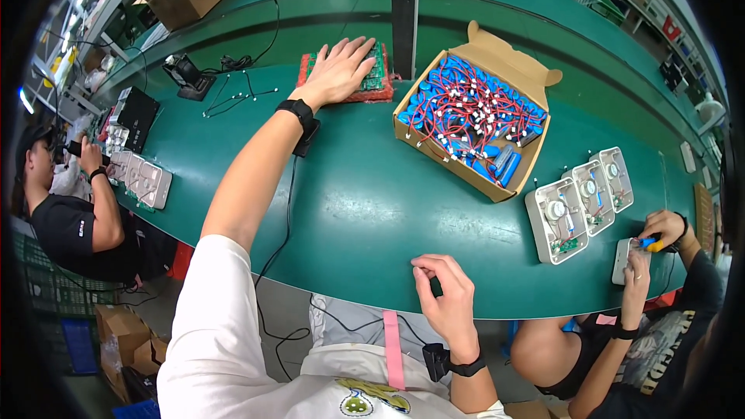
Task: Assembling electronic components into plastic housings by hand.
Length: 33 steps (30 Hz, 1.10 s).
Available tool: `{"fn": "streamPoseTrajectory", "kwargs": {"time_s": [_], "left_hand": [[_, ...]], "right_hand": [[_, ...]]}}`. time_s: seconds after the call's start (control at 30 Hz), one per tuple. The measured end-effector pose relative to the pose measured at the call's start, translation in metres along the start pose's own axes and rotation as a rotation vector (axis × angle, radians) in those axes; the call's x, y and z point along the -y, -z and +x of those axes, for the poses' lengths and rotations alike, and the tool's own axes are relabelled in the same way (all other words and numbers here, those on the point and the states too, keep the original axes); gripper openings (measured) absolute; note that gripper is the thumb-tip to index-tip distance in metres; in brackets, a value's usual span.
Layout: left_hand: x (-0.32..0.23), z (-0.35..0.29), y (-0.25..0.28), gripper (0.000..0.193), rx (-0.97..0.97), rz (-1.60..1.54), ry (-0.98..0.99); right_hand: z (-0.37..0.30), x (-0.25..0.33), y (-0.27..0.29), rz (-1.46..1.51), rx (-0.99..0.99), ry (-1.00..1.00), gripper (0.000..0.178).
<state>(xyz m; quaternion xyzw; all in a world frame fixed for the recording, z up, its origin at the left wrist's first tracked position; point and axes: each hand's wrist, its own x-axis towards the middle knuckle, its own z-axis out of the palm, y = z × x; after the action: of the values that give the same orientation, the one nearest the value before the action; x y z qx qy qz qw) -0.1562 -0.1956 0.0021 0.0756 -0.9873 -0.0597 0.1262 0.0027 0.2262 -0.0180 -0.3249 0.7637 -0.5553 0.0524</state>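
Atop green circuit boards (376,77), the left hand (339,74) lies spread, grasping nothing visible: seemingly a reach, where pickup would need curling. The half-curled right hand (448,291) looks empty.

The left hand (340,74) covers part of the green circuit boards (377,71), whose parts are too small to tell apart. The right hand (450,292) curls inward, its palm hidden. Tangled red wires (450,114) cover many of the blue batteries (508,168), and the co-worker (652,353) on the right is cut off by the view's edge.
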Motion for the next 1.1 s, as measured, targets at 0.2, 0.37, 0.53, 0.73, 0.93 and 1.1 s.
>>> {"fn": "streamPoseTrajectory", "kwargs": {"time_s": [0.2, 0.37, 0.53, 0.73, 0.93, 1.1], "left_hand": [[0.001, 0.001, -0.001, 0.069, -0.007, 0.001, 0.001], [0.014, 0.009, 0.018, 0.072, 0.086, -0.034, 0.072], [-0.011, 0.005, 0.094, 0.074, 0.004, -0.284, 0.167], [-0.062, -0.079, 0.176, 0.049, -0.243, -0.62, 0.065], [-0.123, -0.185, 0.135, 0.038, -0.283, -0.405, -0.353], [-0.08, -0.317, 0.16, 0.033, -0.212, -0.382, 0.055]], "right_hand": [[0.0, 0.003, 0.0, 0.012, -0.007, -0.016, 0.01], [0.0, 0.004, -0.002, 0.035, 0.007, -0.008, 0.01], [-0.006, 0.004, 0.007, 0.05, -0.017, -0.029, 0.009], [-0.003, 0.004, -0.007, 0.023, 0.009, -0.001, 0.007], [-0.01, -0.006, 0.005, -0.014, 0.002, -0.018, 0.007], [-0.012, -0.006, 0.005, 0.03, 0.173, -0.155, 0.03]]}}
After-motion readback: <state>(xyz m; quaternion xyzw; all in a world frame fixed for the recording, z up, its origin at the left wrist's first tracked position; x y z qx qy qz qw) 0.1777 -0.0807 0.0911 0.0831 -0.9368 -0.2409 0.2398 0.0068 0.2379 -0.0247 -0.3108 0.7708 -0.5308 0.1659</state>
